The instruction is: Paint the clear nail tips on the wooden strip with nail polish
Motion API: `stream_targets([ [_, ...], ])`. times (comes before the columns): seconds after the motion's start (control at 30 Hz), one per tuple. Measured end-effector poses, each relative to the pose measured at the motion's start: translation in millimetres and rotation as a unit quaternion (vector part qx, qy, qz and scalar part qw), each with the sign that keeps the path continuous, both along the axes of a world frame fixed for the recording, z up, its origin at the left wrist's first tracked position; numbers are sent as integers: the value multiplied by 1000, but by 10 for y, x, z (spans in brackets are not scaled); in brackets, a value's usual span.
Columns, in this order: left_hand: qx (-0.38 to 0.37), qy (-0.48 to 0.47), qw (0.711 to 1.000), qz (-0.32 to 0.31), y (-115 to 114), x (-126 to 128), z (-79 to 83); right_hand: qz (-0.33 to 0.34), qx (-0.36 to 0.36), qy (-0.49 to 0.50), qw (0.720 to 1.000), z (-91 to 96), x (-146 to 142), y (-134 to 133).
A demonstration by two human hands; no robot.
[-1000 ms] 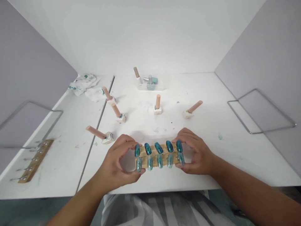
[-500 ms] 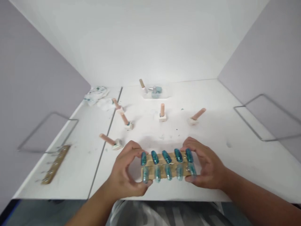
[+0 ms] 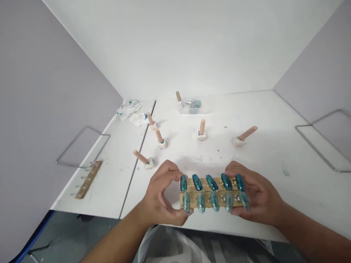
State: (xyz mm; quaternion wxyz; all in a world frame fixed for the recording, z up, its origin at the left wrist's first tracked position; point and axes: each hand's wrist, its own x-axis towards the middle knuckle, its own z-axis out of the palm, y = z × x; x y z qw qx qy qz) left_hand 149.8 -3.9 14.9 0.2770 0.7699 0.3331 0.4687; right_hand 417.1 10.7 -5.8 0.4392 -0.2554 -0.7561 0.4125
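Two wooden strips [image 3: 193,200] bearing ten teal nail tips [image 3: 211,182] are held over the desk [image 3: 263,160], pinched at opposite ends by the left hand [image 3: 156,200] and right hand [image 3: 263,199]; pink-capped bottles [image 3: 202,136] are scattered beyond.

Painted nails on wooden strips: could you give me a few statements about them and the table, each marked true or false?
1. The left hand and right hand hold the wooden strips. True.
2. All the painted nails sit in one row. False: the painted nails form two rows of five.
3. The farther row looks darker than the nearer row. True.
4. Every peach-capped bottle is in the clear tray. False: the peach-capped bottles are on the table, outside the clear tray.
5. A separate wooden strip lies towards the table's left side. True.
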Motion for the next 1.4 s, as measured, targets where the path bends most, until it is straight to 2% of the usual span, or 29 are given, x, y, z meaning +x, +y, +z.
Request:
stream_targets([
  [0.2, 7, 0, 1000, -13, 13, -11, 18, -21, 37, 20, 999, -9, -48, 23],
  [0.3, 37, 4, 999, -31, 47, -7, 52, -30, 70, 53, 996, -5, -94, 46],
  [0.43, 57, 44, 997, -28, 72, 14, 124, -38, 86, 70, 993, 4, -133, 55],
  [0.77, 21, 70, 997, -23, 29, 27, 155, -55, 100, 109, 987, 33, -139, -16],
  [1.0, -23, 48, 998, -22, -49, -13, 48, -78, 122, 128, 981, 23, -117, -119],
  [1.2, -55, 61, 997, -15, -95, -69, -71, -112, 116, 124, 979, 57, 107, -353],
  [1.3, -63, 80, 995, -21, -84, -108, -129, -166, 112, 115, 973, 172, 348, -569],
  [1.4, -81, 145, 985, -40, -55, -152, -232, -205, 139, 84, 965, 340, 664, -879],
])
